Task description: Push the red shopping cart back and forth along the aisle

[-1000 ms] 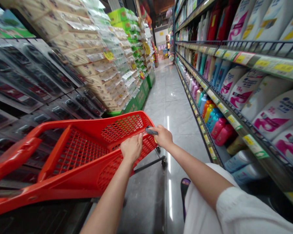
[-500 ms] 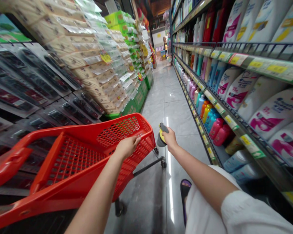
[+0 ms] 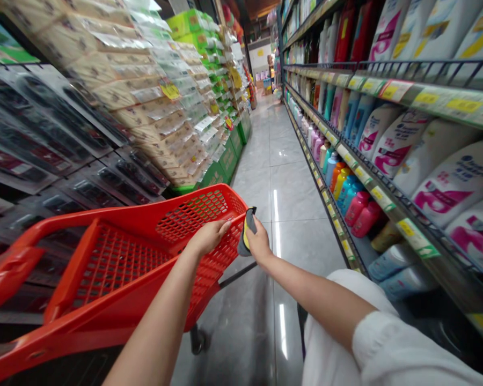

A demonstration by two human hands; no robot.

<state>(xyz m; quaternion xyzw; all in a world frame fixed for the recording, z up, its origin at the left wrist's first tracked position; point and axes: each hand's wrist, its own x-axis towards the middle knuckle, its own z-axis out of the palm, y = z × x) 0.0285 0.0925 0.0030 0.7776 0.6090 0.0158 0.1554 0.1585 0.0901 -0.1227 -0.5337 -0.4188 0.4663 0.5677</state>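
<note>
A red plastic shopping cart with perforated walls stands at the left, tilted across the view. My left hand is closed over its near rim, close to the front end; the fingers are partly hidden behind the rim. In my right hand is a grey and yellow cloth, folded and pinched between thumb and fingers. The cloth hangs against the outside of the cart's front corner, whether pressed on it or just in front I cannot tell.
On the right, shelves hold several shampoo bottles and coloured bottles. Stacked tissue packs line the left, with hanging blister packs nearer me. A grey tiled aisle runs between.
My right hand has moved left with the cloth, from beside the cart to its front corner. My left hand stays on the rim, with the view shifted slightly.
</note>
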